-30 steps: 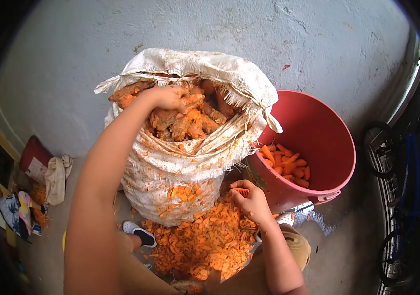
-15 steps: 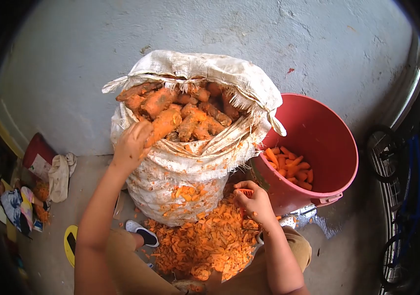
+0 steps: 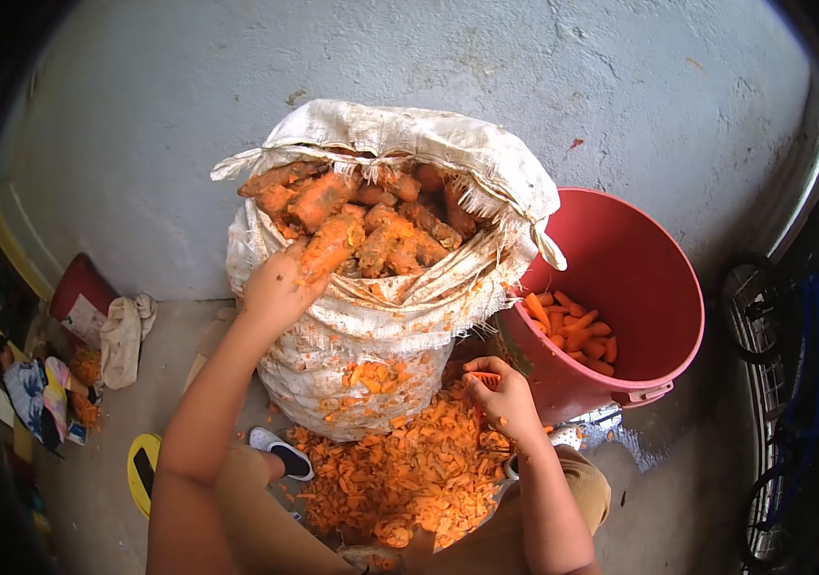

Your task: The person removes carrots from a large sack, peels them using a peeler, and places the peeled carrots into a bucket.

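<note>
My left hand (image 3: 280,287) is at the near left rim of a white woven sack (image 3: 304,359), its fingers closed around the lower end of a large, dirt-smeared carrot (image 3: 333,241). The carrot leans on other unpeeled carrots (image 3: 409,230) that fill the open sack. My right hand (image 3: 510,401) grips an orange-red peeler (image 3: 486,379), whose grooved handle shows above the fingers; its blade end is hidden. Below both hands, a heap of orange peelings (image 3: 400,479) lies on the floor between the legs.
A red bucket (image 3: 663,287) with peeled carrots (image 3: 577,331) inside stands right of the sack. Behind is a grey wall (image 3: 189,144). A bicycle (image 3: 793,383) lines the right edge. At left are a dark red container (image 3: 79,287), a pale cloth (image 3: 122,345) and a yellow object (image 3: 144,470).
My left hand has moved slightly right and inward against the carrot at the sack's rim. The right hand keeps the peeler in nearly the same place. The whole view has shifted a little.
</note>
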The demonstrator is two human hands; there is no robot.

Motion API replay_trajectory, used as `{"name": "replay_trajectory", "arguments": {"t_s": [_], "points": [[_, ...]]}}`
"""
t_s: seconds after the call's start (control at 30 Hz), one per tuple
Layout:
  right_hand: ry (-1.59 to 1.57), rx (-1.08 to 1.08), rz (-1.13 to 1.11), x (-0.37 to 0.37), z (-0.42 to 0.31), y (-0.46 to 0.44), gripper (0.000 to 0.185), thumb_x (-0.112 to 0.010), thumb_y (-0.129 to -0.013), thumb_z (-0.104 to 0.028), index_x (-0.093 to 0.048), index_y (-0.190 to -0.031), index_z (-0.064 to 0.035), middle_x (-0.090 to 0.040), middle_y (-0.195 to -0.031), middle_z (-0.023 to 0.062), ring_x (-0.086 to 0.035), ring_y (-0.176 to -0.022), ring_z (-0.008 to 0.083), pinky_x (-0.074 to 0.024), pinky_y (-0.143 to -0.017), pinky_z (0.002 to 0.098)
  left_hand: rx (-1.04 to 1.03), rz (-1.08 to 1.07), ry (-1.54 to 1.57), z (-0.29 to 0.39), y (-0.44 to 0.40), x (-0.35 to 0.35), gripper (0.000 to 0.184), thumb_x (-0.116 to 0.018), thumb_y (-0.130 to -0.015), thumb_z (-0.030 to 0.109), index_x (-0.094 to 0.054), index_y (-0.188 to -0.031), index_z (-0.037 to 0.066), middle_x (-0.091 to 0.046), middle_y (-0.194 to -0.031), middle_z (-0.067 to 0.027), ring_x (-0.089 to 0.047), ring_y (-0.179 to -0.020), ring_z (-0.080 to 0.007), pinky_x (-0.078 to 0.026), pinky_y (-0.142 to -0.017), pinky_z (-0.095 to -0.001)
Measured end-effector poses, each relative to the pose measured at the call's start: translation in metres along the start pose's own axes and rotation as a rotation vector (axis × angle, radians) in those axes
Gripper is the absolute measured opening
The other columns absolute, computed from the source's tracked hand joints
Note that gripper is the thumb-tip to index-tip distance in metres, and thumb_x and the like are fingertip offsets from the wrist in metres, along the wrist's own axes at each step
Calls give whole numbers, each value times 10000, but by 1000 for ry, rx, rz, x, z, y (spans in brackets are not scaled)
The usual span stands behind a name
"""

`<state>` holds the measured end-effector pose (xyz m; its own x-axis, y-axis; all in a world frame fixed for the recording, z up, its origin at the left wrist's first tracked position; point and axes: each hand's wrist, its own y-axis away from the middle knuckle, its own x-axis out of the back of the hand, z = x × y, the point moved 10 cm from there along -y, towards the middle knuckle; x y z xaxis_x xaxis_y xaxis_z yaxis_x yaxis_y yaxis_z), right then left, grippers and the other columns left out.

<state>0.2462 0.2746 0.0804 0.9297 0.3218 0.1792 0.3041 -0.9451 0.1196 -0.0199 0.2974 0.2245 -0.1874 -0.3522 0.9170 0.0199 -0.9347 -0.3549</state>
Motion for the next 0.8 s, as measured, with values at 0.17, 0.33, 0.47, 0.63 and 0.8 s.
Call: {"name": "replay_trajectory", "arguments": {"t_s": [0.17, 0.33, 0.47, 0.63, 0.8], "points": [[-8, -7, -4, 0, 2, -1, 193, -551, -788, -126, -531, -928, 6, -596, -682, 74, -567, -584, 103, -433, -500, 235, 95, -143, -219, 7, -17, -15, 330, -613, -695, 243, -534, -874, -22, -566, -786, -185, -557, -724, -328, -451, -634, -375], [-45, -33, 3, 5, 3, 1, 194, -554, -786, -130, -530, -927, 2, -592, -674, 71, -521, -512, 80, -406, -448, 232, 25, -114, -134, 1, -22, -29, 302, -576, -732, 239, -535, -872, -26, -574, -762, -181, -566, -711, -329, -465, -617, -376], [-23, 6, 13, 5, 2, 2, 191, -554, -787, -131, -531, -921, 2, -592, -668, 67, -505, -489, 74, -400, -439, 232, 20, -15, -34, 2, -12, -17, 305, -576, -733, 214, -519, -881, -46, -573, -761, -199, -562, -714, -343, -460, -624, -383], [-30, 33, 26, 6, 2, 2, 189, -555, -787, -131, -533, -918, 3, -592, -662, 67, -512, -508, 76, -407, -453, 231, -7, 12, 126, 2, -10, -15, 327, -583, -737, 206, -502, -908, -61, -569, -754, -215, -561, -712, -350, -449, -621, -374], [-64, 39, 53, 8, 7, -2, 164, -548, -795, -113, -532, -903, 9, -583, -643, 57, -502, -509, 67, -404, -458, 218, 13, 57, 329, -10, 3, -9, 338, -594, -746, 220, -504, -938, -43, -581, -761, -147, -563, -637, -245, -447, -584, -331]]}}
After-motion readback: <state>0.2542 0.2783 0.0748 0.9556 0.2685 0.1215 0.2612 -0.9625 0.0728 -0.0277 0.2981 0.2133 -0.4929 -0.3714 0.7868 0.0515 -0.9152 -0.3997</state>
